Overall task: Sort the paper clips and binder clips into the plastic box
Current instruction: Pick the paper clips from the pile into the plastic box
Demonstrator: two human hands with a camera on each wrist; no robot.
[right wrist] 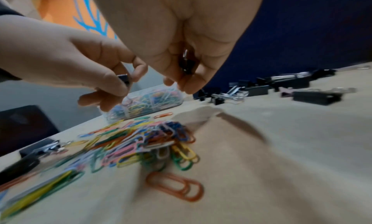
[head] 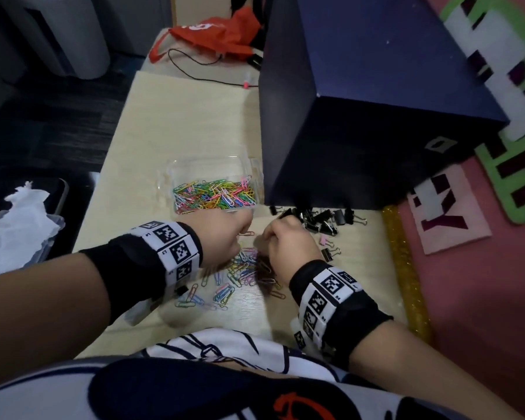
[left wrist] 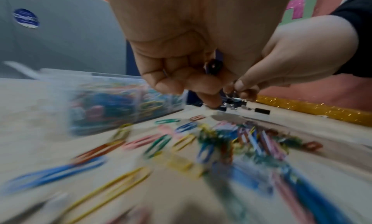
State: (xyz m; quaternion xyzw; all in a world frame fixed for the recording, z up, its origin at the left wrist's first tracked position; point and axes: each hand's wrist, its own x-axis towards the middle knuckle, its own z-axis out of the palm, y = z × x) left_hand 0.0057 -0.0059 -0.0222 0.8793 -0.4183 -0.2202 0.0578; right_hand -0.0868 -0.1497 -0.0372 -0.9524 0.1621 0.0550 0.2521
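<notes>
A clear plastic box [head: 176,172] full of coloured paper clips [head: 214,194] stands mid-table. Loose paper clips [head: 240,275] lie scattered before me, under both hands. A pile of black binder clips [head: 325,219] lies to the right, against a dark blue box. My left hand [head: 240,228] hovers just in front of the plastic box, fingers curled round a black binder clip [left wrist: 214,66]. My right hand [head: 273,234] is close beside it and grips another black binder clip [right wrist: 187,63] in its curled fingers. The two hands nearly touch.
A tall dark blue box [head: 361,101] stands at the back right, close to the plastic box. A pink binder clip [head: 326,239] and a black one [head: 328,254] lie right of my right hand. A gold glitter strip [head: 406,268] edges the table's right side. Crumpled tissue [head: 15,225] lies off to the left.
</notes>
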